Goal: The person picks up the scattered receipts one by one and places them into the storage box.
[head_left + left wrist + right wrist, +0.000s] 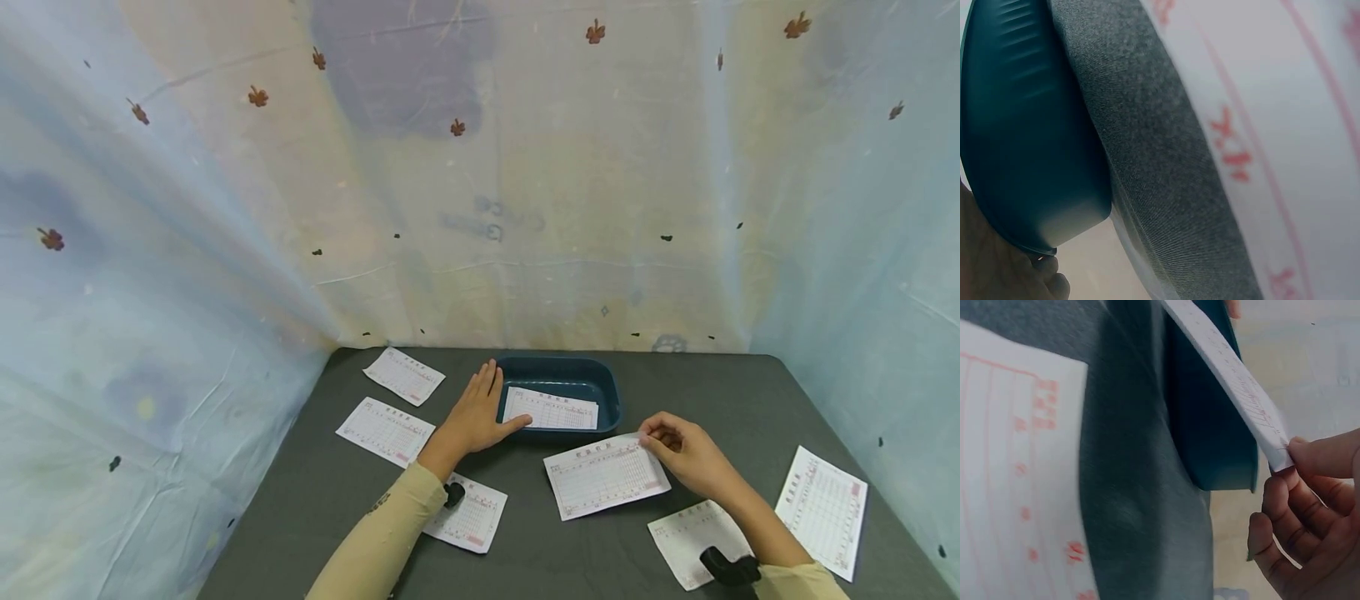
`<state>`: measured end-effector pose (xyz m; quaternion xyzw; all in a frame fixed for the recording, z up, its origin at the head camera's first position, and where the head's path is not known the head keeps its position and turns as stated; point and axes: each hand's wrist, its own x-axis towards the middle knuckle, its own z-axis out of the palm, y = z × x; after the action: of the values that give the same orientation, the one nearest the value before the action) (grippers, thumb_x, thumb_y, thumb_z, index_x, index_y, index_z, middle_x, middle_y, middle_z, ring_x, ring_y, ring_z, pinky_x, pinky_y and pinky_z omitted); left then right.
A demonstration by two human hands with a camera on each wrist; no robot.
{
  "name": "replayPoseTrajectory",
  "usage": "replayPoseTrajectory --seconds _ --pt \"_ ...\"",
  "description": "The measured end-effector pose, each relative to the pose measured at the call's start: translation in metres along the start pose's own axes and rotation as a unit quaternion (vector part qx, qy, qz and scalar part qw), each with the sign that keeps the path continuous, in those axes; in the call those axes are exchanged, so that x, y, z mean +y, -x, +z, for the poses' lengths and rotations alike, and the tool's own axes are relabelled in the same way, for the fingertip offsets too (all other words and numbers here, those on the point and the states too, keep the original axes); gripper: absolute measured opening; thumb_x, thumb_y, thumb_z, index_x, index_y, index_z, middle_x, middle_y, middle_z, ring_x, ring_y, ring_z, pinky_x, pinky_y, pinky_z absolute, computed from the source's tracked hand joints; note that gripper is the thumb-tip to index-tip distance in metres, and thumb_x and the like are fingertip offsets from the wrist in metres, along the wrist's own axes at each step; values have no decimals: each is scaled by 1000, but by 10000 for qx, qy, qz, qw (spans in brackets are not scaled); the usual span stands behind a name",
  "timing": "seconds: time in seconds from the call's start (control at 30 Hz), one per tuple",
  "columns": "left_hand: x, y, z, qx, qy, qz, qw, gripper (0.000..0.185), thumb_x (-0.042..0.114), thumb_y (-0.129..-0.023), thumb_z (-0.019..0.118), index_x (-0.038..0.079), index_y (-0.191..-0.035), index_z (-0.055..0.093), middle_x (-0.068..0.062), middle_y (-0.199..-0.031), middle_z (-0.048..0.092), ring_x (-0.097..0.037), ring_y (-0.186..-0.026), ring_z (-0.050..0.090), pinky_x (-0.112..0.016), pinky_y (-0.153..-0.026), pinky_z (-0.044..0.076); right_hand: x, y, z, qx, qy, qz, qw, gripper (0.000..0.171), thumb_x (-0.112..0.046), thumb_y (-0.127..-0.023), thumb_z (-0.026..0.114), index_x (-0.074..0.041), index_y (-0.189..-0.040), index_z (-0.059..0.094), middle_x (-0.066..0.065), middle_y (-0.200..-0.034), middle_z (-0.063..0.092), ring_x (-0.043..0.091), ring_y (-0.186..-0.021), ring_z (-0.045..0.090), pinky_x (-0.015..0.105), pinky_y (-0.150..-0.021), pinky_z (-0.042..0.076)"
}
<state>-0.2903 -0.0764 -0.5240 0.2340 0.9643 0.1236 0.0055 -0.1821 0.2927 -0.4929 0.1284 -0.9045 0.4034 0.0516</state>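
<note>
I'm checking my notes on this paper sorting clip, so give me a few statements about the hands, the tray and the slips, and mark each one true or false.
1. The right hand pinches the corner of a printed slip. True.
2. The dark teal tray holds no paper. False: one slip in the tray lies inside it.
3. The left hand rests flat beside the tray's left side, fingers straight. True.
4. The left hand grips a pen. False: it holds nothing.
5. All the slips lie on the right of the table. False: some lie left, such as the far left slip, and some right, such as the far right slip.
</note>
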Motion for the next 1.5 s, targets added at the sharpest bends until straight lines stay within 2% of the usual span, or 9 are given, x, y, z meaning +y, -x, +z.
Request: replayPoseTrajectory --seconds 0.3,0.67,0.93,1.2,1.37,1.5 --pt "0 0 0 4 -8 43 10000 113 80 -101 47 -2 -171 12 -21 -180 4 -34 -167 5 -47 -135 10 1 0 -20 411 -47 -320 9986 4 -6 -104 71 -8 -107 72 0 -91 69 7 -75 60 24 -65 52" --pt "2 1 -2 -17 17 -47 10000 113 80 -100 49 -1 -171 13 -18 -180 2 -31 -167 2 -45 -135 7 2 -5 -33 803 -50 -235 9965 8 -7 -105 71 -6 -112 72 4 -96 71 8 -77 60 22 -66 50" --pt "2 1 -3 -67 -28 -77 9999 113 80 -100 48 -1 -171 11 -17 -180 0 -31 -167 2 -46 -135 9 0 -15 -36 1094 -160 -250 9935 14 -8 -105 70 -2 -118 71 9 -100 71 7 -80 60 17 -67 49" --pt "4 0 -4 -112 -27 -153 9998 114 81 -100 47 0 -171 9 -16 -180 -1 -30 -167 0 -46 -135 8 -5 -27 -34 1308 -227 -265 9908 15 -12 -107 69 -1 -116 71 12 -99 69 7 -80 59 19 -65 47" --pt "4 0 -4 -174 -45 -195 9996 115 81 -100 47 1 -172 8 -15 -180 -2 -30 -167 -1 -44 -135 5 -4 -36 -30 1400 -342 -176 9894 19 -15 -108 68 1 -116 70 16 -99 70 11 -78 63 18 -64 50" --pt "3 0 -2 -158 -82 -199 9996 115 82 -99 46 2 -172 7 -15 -181 -2 -30 -167 -1 -44 -135 5 -2 -45 -26 1482 -552 -119 9873 20 -14 -108 69 3 -117 70 19 -99 71 8 -76 64 17 -65 53"
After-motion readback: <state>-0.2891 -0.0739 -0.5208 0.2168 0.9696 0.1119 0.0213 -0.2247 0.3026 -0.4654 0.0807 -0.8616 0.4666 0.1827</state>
